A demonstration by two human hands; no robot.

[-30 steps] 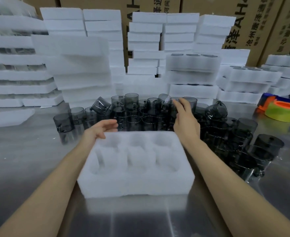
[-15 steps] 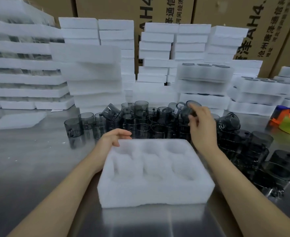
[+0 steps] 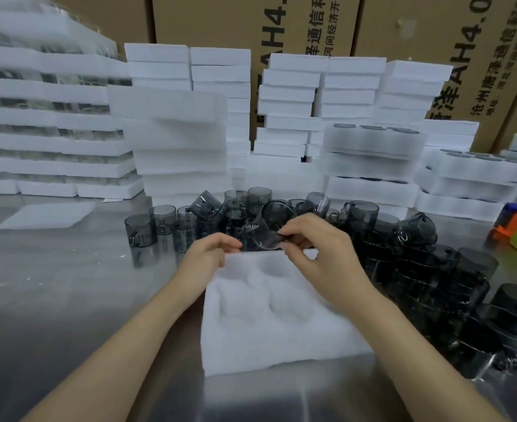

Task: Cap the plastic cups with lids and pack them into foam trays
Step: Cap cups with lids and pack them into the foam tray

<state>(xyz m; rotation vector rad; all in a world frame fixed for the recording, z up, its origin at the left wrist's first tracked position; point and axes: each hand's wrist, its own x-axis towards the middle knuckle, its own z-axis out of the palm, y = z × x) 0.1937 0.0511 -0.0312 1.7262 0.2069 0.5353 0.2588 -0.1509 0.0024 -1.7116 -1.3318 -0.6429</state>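
- The left hand and right hand both pinch one smoky cup just above the foam tray's far edge.
- I judge capping is in hand, though I can make out no lid.
- Next: seat a lid squarely, then lower the cup into a pocket.

Bright, even, cool light from overhead; shadows weak. Steel worktop has a dull sheen and a pale reflection at the bottom. White foam stacks nearly blown out, little texture. Whole frame soft; cup between left hand and right hand smeared. Cardboard boxes lean at the edges, wide-angle bend.
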